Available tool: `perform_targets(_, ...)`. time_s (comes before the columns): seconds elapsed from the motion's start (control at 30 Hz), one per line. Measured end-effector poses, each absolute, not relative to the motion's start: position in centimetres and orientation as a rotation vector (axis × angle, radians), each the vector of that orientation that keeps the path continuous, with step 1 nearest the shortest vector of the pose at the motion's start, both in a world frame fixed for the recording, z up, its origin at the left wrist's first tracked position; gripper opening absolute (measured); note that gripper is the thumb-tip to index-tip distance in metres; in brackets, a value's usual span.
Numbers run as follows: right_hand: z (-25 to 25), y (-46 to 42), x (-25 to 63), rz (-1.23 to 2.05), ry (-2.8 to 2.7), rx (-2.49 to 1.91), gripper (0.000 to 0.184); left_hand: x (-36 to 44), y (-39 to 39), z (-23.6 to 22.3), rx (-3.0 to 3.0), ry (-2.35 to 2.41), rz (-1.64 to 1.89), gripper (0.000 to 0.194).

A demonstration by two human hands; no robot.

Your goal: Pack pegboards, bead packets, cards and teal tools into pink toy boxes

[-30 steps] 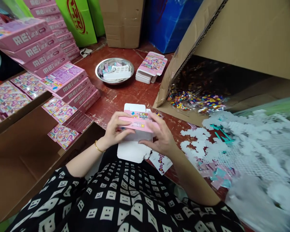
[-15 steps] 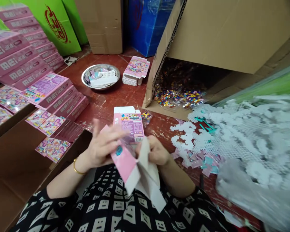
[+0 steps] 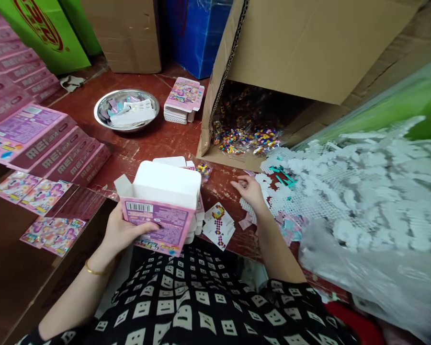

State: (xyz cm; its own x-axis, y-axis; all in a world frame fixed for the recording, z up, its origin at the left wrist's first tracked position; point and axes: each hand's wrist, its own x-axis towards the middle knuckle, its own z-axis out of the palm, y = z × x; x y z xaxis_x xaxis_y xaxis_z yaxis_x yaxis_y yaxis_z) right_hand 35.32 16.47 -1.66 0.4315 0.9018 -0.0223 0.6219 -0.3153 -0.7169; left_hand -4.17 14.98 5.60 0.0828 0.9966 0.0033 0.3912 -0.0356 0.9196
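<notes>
My left hand [image 3: 124, 227] grips an erected pink and purple carton [image 3: 158, 223], its thumb across the printed side. The carton's mouth faces up and its white flaps stand out. Behind and below it, more flat cartons [image 3: 197, 223] show in part. My right hand [image 3: 250, 191] is over the red floor, fingers loosely curled and apart, with nothing visible in them. Left of that hand lies a small bag of coloured beads [image 3: 203, 171]. A white leaflet [image 3: 219, 226] with a pixel picture rests beside the carton.
A steel bowl [image 3: 127, 127] of small pieces and a stack of flat cartons [image 3: 181, 98] stand ahead. A large cardboard box [image 3: 290, 48] holds bead bags [image 3: 251, 136]. White perforated sheets [image 3: 345, 187] are heaped at right. Pink packed boxes [image 3: 53, 148] are piled at left.
The carton, flattened and between both hands earlier, is squared up in my left hand with its mouth upward. My right hand has let go and moved right. The leaflet has come into view.
</notes>
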Motion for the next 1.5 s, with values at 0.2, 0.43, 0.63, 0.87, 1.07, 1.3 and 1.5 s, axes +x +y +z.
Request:
perform_targets(0.2,-5.1,17.3,42.5,0.089,-1.442,-2.517,0.037,-3.0,15.5,4.8,1.309,1.514,0.944,0.056)
perform_targets(0.43,-7.5,20.4,40.4,0.102,-1.386,-2.728,0.043,-2.4,15.1,4.7,1.317,1.498,0.931,0.049)
perform_targets(0.63,-6.6,19.6,39.6,0.150,-1.526,-2.701,0.032,-2.8,14.6,4.4,1.222,1.425,0.870,0.048)
perform_targets(0.87,-5.5,21.6,37.9,0.324,-1.548,-2.619,0.031,-2.4,14.0,4.8,1.309,1.355,0.777,0.050)
perform_targets(1.07,-3.0,22.0,37.0,0.380,-1.506,-2.373,0.023,-2.5,13.9,4.3,1.273,1.373,0.781,0.049)
perform_targets(1.3,6.9,16.6,26.0,0.824,-1.658,-1.134,0.025,-0.9,13.6,5.0,1.349,1.306,0.759,0.056)
perform_targets(1.5,6.5,20.4,25.4,0.651,-1.741,-1.175,0.029,-1.0,14.9,4.0,1.367,1.386,0.797,0.059)
